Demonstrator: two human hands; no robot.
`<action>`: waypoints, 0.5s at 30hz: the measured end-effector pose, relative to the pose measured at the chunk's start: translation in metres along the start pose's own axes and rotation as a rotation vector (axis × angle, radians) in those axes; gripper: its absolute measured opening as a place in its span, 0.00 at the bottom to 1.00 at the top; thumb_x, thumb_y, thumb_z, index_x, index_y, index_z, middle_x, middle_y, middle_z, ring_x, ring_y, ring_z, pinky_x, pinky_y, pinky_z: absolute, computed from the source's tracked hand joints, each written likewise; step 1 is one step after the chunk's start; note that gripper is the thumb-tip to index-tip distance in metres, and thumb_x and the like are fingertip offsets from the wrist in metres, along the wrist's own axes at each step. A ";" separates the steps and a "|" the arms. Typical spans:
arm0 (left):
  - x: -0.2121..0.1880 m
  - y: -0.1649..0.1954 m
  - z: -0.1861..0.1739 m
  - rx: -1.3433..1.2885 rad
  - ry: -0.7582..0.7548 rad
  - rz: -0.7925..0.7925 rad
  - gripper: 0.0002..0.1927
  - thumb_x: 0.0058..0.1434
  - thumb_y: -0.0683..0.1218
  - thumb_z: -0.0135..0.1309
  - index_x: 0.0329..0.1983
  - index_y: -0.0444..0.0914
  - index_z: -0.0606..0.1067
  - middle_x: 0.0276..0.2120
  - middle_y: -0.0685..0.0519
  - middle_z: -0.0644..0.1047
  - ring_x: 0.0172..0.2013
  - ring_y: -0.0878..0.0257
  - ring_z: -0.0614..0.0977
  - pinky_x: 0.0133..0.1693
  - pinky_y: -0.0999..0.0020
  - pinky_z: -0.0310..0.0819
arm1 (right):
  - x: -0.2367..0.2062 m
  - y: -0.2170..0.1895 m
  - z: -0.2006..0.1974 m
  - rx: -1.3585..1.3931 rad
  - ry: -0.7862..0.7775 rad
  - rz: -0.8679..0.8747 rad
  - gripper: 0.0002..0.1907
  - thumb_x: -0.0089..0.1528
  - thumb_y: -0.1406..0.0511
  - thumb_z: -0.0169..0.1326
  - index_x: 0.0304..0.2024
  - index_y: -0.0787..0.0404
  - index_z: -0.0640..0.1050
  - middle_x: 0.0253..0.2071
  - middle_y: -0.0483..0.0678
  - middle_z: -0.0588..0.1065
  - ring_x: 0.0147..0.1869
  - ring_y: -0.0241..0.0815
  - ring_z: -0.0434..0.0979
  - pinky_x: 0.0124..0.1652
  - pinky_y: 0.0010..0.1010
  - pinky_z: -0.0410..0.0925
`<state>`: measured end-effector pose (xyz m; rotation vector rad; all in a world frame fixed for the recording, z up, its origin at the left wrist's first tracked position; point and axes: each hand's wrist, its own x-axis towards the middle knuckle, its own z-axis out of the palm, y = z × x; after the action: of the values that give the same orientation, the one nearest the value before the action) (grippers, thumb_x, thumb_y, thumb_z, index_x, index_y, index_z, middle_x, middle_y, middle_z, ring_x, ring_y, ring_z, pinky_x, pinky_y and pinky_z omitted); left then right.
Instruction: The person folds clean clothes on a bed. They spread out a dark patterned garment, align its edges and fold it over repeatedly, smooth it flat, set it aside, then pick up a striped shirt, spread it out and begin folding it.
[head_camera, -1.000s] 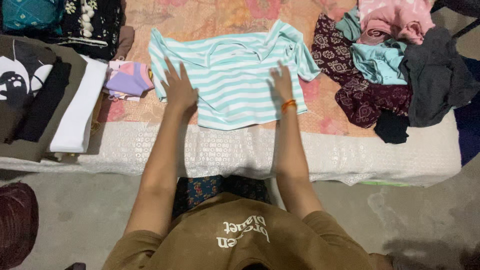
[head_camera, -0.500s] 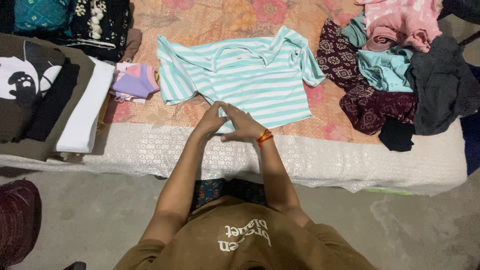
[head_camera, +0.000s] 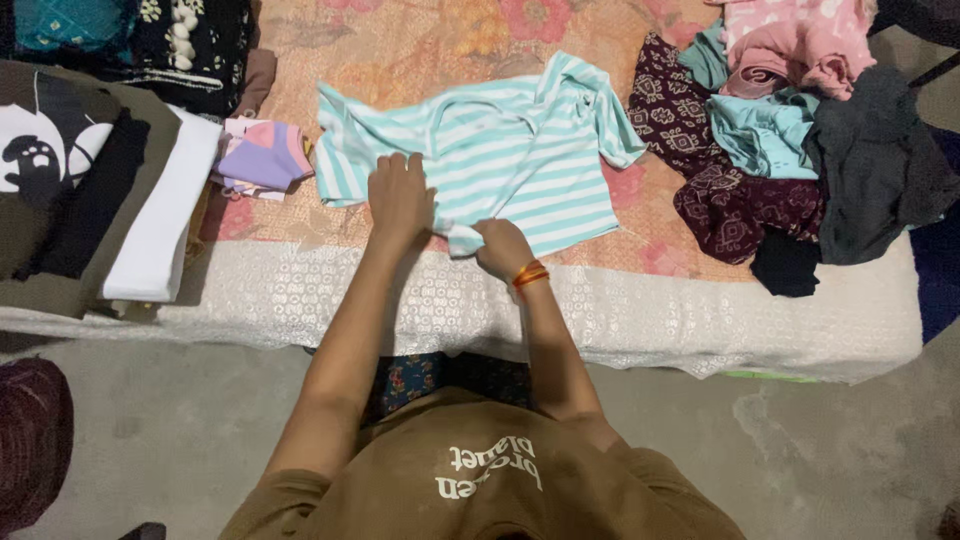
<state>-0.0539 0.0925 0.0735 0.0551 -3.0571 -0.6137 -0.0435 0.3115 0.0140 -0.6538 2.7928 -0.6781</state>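
You're in a brown short-sleeve tee with white lettering on the chest. Orange band on your right wrist (head_camera: 529, 275). Dark floral-print legwear (head_camera: 405, 378) below. Both forearms bare.
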 end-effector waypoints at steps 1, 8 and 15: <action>0.010 -0.006 0.006 0.106 0.127 0.087 0.35 0.54 0.55 0.62 0.63 0.35 0.72 0.58 0.40 0.74 0.62 0.44 0.72 0.61 0.47 0.63 | -0.002 0.007 -0.004 0.030 -0.066 0.034 0.19 0.52 0.73 0.52 0.44 0.64 0.83 0.37 0.61 0.80 0.42 0.58 0.80 0.46 0.46 0.72; 0.037 -0.046 0.042 0.254 0.306 0.265 0.31 0.53 0.54 0.61 0.57 0.32 0.74 0.55 0.40 0.75 0.62 0.45 0.71 0.68 0.37 0.33 | -0.046 0.030 -0.040 0.562 -0.291 0.367 0.16 0.58 0.66 0.53 0.42 0.72 0.79 0.30 0.60 0.76 0.30 0.52 0.76 0.33 0.44 0.67; 0.038 -0.048 0.013 0.197 0.118 0.182 0.12 0.57 0.47 0.52 0.36 0.35 0.79 0.38 0.43 0.82 0.52 0.48 0.80 0.72 0.39 0.32 | -0.070 0.030 -0.066 0.360 -0.174 0.070 0.33 0.48 0.59 0.69 0.55 0.61 0.75 0.44 0.56 0.80 0.47 0.51 0.80 0.46 0.40 0.71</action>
<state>-0.0905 0.0521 0.0437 -0.1755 -2.9520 -0.2875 -0.0115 0.3935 0.0639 -0.5129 2.4347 -1.0219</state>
